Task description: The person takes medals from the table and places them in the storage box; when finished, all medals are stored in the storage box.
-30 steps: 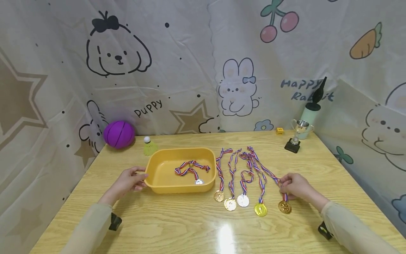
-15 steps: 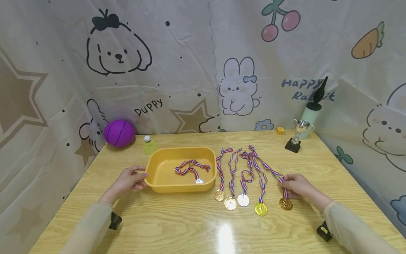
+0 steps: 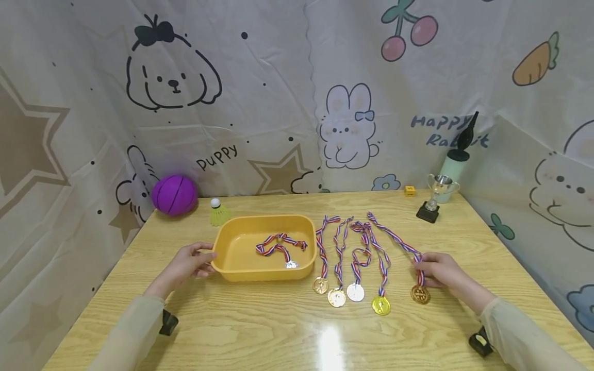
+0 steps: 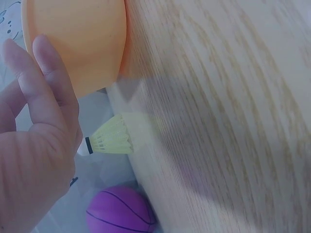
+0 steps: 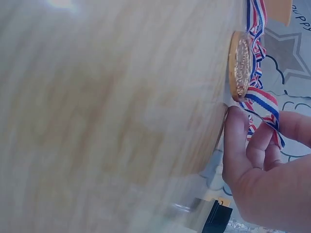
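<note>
My left hand (image 3: 191,260) grips the left rim of a yellow plastic basin (image 3: 264,275); in the left wrist view its fingers (image 4: 46,58) lie against the outer wall. Inside the basin is a silver medal (image 3: 291,265) with a striped ribbon. My right hand (image 3: 438,269) pinches the red, white and blue ribbon (image 5: 266,104) of a bronze medal (image 3: 420,294), just above the disc. Left of it, several medals lie in a row with ribbons stretched away from me: a yellow-gold medal (image 3: 381,305), a silver medal (image 3: 355,292), and paler gold ones (image 3: 336,297).
A purple ball (image 3: 174,196) and a yellow shuttlecock (image 3: 219,212) stand behind the basin at left. At the back right are a small trophy cup (image 3: 433,198), a pale green cylinder with a black top (image 3: 455,167) and a yellow die (image 3: 409,191).
My right hand has shifted slightly right and away from me, drawing the bronze medal along and its ribbon apart from the neighbouring one. The left hand and basin have stayed put.
</note>
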